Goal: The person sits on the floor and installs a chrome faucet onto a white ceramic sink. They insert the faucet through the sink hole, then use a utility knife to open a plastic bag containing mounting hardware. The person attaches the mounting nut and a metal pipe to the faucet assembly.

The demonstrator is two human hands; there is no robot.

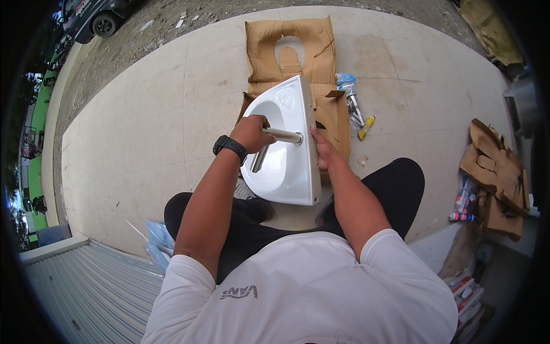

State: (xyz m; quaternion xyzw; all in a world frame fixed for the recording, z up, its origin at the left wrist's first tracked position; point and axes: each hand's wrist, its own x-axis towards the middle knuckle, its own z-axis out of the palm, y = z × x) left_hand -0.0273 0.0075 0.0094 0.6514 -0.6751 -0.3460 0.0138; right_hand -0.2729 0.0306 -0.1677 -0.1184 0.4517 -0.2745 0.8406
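Note:
A white ceramic washbasin (286,178) is tipped up on its side between my legs, its bowl facing left. My left hand (252,133), with a black watch on the wrist, is closed round a shiny metal pipe (283,135). One end of that pipe meets a ring-shaped fitting in the basin's wall. Below the hand another length of metal pipe (260,159) slants down inside the bowl; their join is hidden by my fingers. On the right side my right hand (324,149) grips the basin's flat edge, some of its fingers out of sight.
An opened cardboard box (260,57) lies under and beyond the basin. Right of it are a plastic bag with metal parts (354,103) and a yellow-handled tool (366,128). Torn cardboard (495,166) lies far right, blue plastic (159,238) at left. A car (100,20) stands beyond the pavement.

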